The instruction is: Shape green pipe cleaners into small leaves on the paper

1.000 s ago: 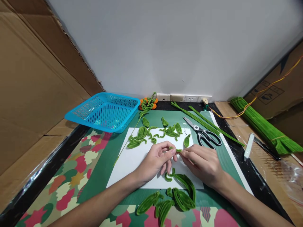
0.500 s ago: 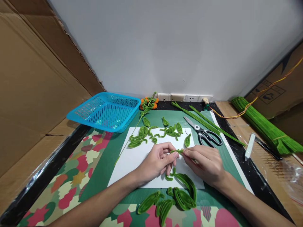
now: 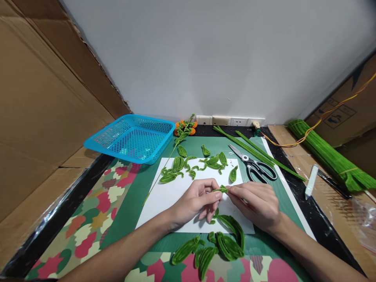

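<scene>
Here the person's left hand [image 3: 195, 201] and right hand [image 3: 255, 201] meet over a white sheet of paper [image 3: 164, 199] on the table [image 3: 296, 196], and between them they pinch a short green pipe-cleaner piece [image 3: 221, 190]. Each hand's grip is clenched on it: the left fingertips grasp its left end, the right fingertips its right end, and the piece hangs just above the paper rather than lying on it.

Just below the hands, partly on the paper's near edge and partly on the green mat [image 3: 138, 196], lies a cluster of larger folded green leaves [image 3: 217, 244]. Beyond the hands, along the far edge of the paper, smaller green leaves [image 3: 199, 163] are scattered. A long thin stem with orange blossoms [image 3: 183, 131] runs from the far edge of the table diagonally across the paper's left corner.

To the right of the paper lie scissors [image 3: 255, 166] with their blades pointing away, and beside them several straight green pipe cleaners [image 3: 258, 150]. A blue plastic basket [image 3: 132, 139] sits at the far left, tilted over the table's edge. Well to the right, a thick bundle of green pipe cleaners [image 3: 329, 156] rests on cardboard, near a white marker-like stick [image 3: 311, 181].
</scene>
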The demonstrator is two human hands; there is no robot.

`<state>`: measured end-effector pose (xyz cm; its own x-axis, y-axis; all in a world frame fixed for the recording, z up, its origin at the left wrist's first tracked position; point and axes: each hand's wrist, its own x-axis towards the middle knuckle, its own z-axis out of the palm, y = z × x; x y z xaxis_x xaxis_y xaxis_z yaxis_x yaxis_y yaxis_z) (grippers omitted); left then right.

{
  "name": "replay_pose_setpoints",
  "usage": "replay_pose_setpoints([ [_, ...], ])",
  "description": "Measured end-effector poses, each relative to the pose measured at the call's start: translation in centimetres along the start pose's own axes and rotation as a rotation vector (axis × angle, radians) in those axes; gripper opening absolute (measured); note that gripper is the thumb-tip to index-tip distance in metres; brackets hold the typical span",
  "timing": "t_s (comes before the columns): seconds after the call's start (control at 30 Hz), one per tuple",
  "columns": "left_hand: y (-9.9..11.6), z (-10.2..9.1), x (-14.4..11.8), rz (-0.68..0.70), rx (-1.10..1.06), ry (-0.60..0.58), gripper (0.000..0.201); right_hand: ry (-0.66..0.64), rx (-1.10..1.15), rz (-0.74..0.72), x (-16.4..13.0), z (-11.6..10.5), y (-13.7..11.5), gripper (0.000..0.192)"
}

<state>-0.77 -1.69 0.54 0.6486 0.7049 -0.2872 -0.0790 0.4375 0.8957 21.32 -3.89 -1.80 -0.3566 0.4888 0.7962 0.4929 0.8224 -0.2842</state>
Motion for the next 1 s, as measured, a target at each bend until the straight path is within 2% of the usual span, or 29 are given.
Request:
replay_pose_setpoints([
  [0.17,-0.1,0.0,0.1,0.005,-0.082,0.018,0.032,0.013,0.003,-0.031,0.5,-0.3,-0.3,0.014],
  [0.63,-0.9,-0.2,0.2,0.071,0.003,0.018,0.030,-0.048,-0.015,-0.062,-0.1,-0.1,-0.2,0.019],
  [0.83,-0.4,0.0,0.0,0.062,-0.017,0.070,0.029,-0.003,0.041,-0.040,0.7,-0.1,-0.8,0.027],
  [0.9,-0.5,-0.1,0.1,0.068,-0.033,0.076,0.031,-0.032,0.142,0.002,1.5,-0.7,-1.5,0.037],
  [0.97,-0.7,-0.3,0.2,0.083,-0.046,0.087,0.033,-0.181,0.250,0.086,2.0,-1.7,-2.6,0.049],
  [1.0,-0.8,-0.3,0.2,0.082,-0.041,0.077,0.033,-0.229,0.231,0.111,1.9,-2.2,-3.5,0.056],
])
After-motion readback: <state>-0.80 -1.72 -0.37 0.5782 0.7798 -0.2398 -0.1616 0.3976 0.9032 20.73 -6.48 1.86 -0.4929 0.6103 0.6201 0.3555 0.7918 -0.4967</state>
